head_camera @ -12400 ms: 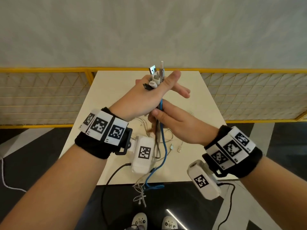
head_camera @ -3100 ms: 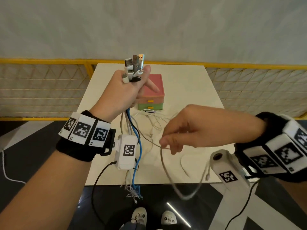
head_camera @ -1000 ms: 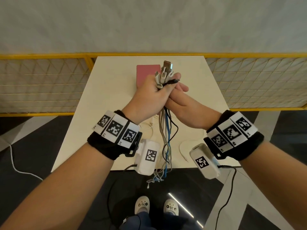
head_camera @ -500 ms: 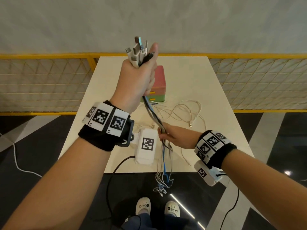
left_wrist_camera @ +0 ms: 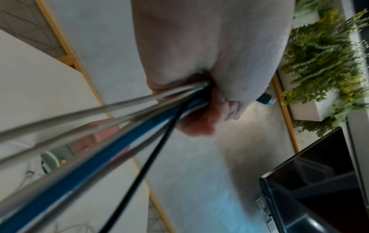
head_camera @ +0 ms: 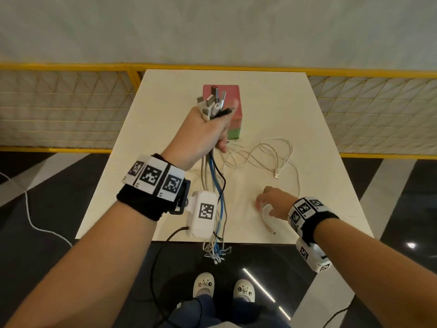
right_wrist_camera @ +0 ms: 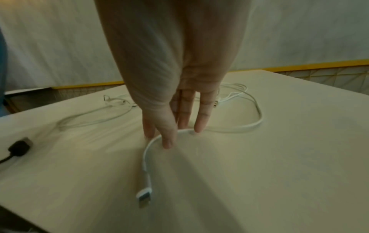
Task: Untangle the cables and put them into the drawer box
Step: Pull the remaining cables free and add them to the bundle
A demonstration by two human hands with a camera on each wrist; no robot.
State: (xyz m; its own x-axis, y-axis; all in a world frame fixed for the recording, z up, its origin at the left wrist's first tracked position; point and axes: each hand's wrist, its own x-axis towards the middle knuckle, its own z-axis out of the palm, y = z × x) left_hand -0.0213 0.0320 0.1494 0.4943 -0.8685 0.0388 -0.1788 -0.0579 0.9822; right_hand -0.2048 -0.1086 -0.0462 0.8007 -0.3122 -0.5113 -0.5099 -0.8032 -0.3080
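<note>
My left hand (head_camera: 208, 129) is fisted around a bundle of cables (head_camera: 214, 185), plug ends sticking up out of the fist toward 12 o'clock and the grey, blue and black strands hanging straight down past the near table edge at 6 o'clock. The left wrist view shows the strands (left_wrist_camera: 123, 126) running out from between my curled fingers.

My right hand (head_camera: 274, 202) is down on the table (head_camera: 307, 119) at about 4 o'clock from the fist, fingers nearly straight and spread. Fingertips (right_wrist_camera: 198, 127) and thumb touch a white flat cable (right_wrist_camera: 145, 160), not clearly closed on it; its plug lies toward 6 o'clock of the fingers.

Another loose white cable (head_camera: 267, 152) coils at 12 o'clock of my right hand. The pink-and-green drawer box (head_camera: 236, 110) sits just behind my left fist.
</note>
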